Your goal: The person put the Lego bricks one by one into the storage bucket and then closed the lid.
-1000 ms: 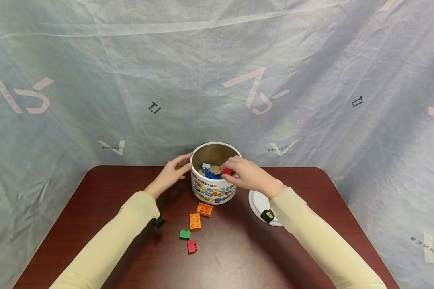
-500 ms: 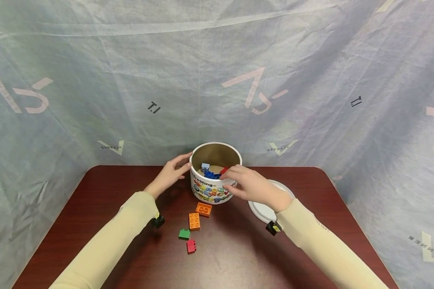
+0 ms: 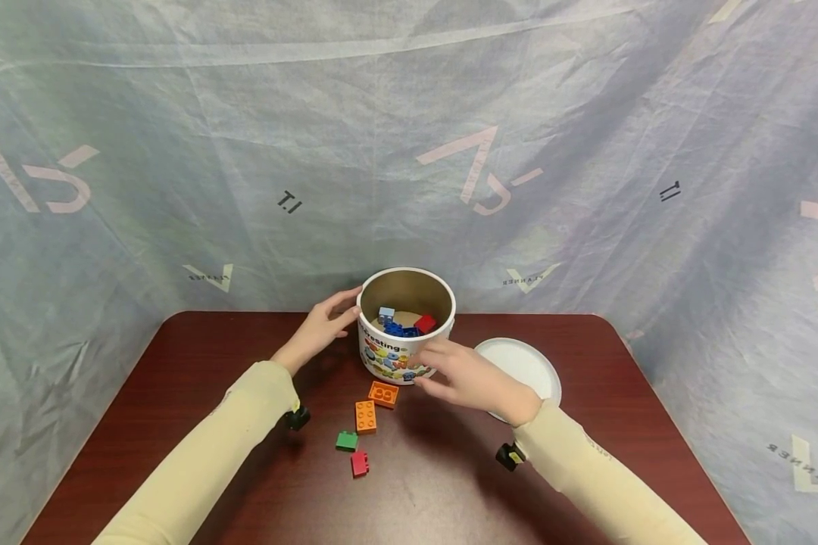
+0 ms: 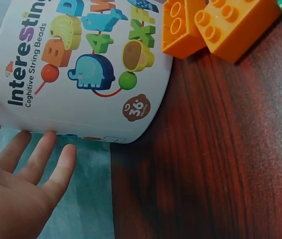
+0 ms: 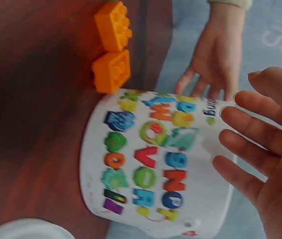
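Note:
A white round bucket point(image 3: 376, 362) with colourful letters and pictures printed on its side stands at the back of the table. Inside it lie a red brick point(image 3: 426, 324), a light blue brick point(image 3: 385, 314) and dark blue pieces point(image 3: 395, 330). My left hand point(image 3: 319, 333) rests its straight fingertips against the bucket's left side, near the rim. With nothing in it, my right hand point(image 3: 476, 381) hovers in front of the bucket's right side, fingers loosely extended. In the right wrist view, the right hand's fingertips point(image 5: 225, 137) overlap the bucket near its rim.
Orange bricks point(image 3: 384, 393) point(image 3: 365, 417) lie in front of the bucket, one showing its hollow underside. Nearer me are a green brick point(image 3: 346, 441) and a small red brick point(image 3: 359, 464). A white lid point(image 3: 518, 362) lies right of the bucket. A grey cloth point(image 3: 382, 151) hangs behind the table.
My right hand has let go of the red brick inside the bucket, then come out over the rim and down toward me. The left hand has stayed at the bucket's side.

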Available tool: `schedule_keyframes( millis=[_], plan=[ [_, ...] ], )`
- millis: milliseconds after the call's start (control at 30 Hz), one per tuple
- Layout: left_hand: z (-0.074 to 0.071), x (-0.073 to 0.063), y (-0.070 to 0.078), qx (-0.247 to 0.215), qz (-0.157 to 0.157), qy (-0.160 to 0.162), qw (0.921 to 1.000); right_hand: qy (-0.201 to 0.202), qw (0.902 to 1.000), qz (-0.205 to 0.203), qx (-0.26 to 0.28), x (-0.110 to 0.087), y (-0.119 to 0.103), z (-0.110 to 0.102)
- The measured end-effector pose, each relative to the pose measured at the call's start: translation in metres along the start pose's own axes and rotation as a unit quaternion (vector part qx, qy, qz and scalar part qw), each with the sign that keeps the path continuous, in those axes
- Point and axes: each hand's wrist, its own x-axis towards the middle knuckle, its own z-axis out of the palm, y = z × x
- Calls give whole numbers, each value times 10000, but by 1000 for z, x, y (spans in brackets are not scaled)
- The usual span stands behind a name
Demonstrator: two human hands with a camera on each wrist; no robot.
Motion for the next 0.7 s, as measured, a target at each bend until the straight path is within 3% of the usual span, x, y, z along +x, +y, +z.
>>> schedule_keyframes(
  millis=[267,700],
  plan=[
    [-1,-2,3,-32,12,-26,10000,-262,9992,201,206,-4,4,27],
    [1,-2,1,-66,34,7,10000,-215,9948,944,-327,-4,12,78]
  ],
)
